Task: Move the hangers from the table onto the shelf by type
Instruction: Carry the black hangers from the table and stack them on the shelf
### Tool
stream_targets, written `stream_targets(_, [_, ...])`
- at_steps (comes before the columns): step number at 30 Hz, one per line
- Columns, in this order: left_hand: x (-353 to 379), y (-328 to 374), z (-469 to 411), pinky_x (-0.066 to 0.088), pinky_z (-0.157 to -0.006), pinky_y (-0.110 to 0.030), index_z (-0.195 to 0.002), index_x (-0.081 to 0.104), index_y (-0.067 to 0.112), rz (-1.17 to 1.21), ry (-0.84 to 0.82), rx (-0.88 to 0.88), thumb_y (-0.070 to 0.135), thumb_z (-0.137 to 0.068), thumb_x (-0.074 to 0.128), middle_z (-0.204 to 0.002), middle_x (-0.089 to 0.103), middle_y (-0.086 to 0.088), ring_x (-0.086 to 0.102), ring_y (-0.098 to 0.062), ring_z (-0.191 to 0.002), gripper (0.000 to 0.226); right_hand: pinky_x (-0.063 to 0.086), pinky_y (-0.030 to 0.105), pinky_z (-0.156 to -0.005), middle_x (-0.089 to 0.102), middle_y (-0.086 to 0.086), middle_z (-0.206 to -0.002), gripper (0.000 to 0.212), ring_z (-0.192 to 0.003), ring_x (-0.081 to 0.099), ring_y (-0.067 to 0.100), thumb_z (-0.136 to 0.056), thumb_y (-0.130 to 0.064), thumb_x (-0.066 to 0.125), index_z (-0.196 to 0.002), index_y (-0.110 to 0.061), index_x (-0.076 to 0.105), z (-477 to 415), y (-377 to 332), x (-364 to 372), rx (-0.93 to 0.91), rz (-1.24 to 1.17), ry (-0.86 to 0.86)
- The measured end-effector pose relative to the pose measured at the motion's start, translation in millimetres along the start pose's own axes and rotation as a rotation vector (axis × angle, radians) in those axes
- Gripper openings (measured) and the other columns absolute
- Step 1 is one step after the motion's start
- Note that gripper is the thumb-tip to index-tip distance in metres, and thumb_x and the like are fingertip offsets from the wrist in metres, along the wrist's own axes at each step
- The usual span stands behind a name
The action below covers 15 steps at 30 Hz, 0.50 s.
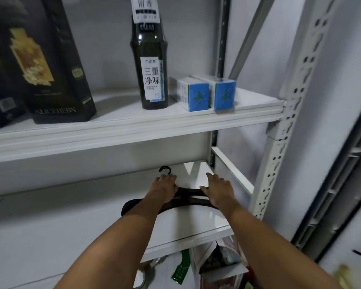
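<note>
Black hanger (191,192), broad rounded shoulders, curved hook (165,170), on white shelf (196,222)

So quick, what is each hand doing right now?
Left hand: open, fingers flat on the black hanger.
Right hand: open, resting on the same hanger.

On the shelf (133,126), the dark box (56,80) at upper left is showing "ALICEHEBN" in pale capitals along its base. The dark bottle (149,46) at upper centre is carrying a white label (152,80) reading "三重净味", and the smaller print beneath is blurring out. Its neck tag (145,9) is showing what looks like "留香". Two small boxes (198,97) right of the bottle are each displaying a green cross-like sign on a blue end.
</note>
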<state>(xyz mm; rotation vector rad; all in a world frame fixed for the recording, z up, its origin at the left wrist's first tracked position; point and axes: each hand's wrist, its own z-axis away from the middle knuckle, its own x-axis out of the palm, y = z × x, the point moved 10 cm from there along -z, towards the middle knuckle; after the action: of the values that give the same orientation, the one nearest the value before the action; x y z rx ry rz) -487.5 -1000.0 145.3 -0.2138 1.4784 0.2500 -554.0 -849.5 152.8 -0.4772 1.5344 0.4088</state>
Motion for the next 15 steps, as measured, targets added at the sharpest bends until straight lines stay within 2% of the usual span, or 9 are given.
stream_targets(3, [-26.8, 22.5, 7.6, 0.016, -0.118, -0.036, -0.151, 0.018, 0.014, 0.043, -0.006, 0.071, 0.033, -0.103, 0.029, -0.158, 0.02, -0.005, 0.02, -0.025, -0.144, 0.053, 0.038, 0.037, -0.099, 0.044, 0.011, -0.139, 0.056, -0.124, 0.049, 0.028, -0.102, -0.042, 0.036, -0.148, -0.014, 0.026, 23.8, 9.3, -31.0, 0.075, -0.033, 0.06])
stream_targets(7, [-64.0, 52.1, 24.1, 0.025, -0.115, -0.036, -0.15, 0.02, 0.015, 0.078, 0.006, 0.182, 0.034, -0.102, 0.031, -0.156, 0.023, -0.007, 0.028, -0.026, -0.14, 0.053, 0.042, 0.037, -0.096, 0.054, 0.01, -0.132, 0.043, -0.118, 0.054, 0.03, -0.101, -0.035, 0.038, -0.138, -0.014, 0.042, 57.0, 18.5, -73.2, 0.166, -0.086, 0.149])
stream_targets(10, [-81.1, 81.9, 37.4, 0.029, -0.112, -0.034, -0.148, 0.026, 0.015, 0.1, 0.005, 0.287, 0.035, -0.102, 0.032, -0.154, 0.03, -0.007, 0.033, -0.027, -0.137, 0.051, 0.045, 0.035, -0.09, 0.06, 0.01, -0.123, 0.037, -0.11, 0.059, 0.03, -0.101, -0.031, 0.037, -0.132, -0.014, 0.049, 87.0, 29.8, -104.7, 0.252, -0.097, 0.213])
stream_targets(15, [-103.3, 149.1, 65.0, 0.037, -0.106, -0.039, -0.142, 0.035, 0.016, 0.126, 0.021, 0.445, 0.036, -0.101, 0.034, -0.144, 0.043, -0.01, 0.043, -0.03, -0.13, 0.046, 0.046, 0.035, -0.084, 0.064, 0.012, -0.118, 0.033, -0.105, 0.061, 0.031, -0.099, -0.023, 0.039, -0.125, -0.013, 0.056, 146.4, 66.5, -143.2, 0.412, -0.087, 0.322])
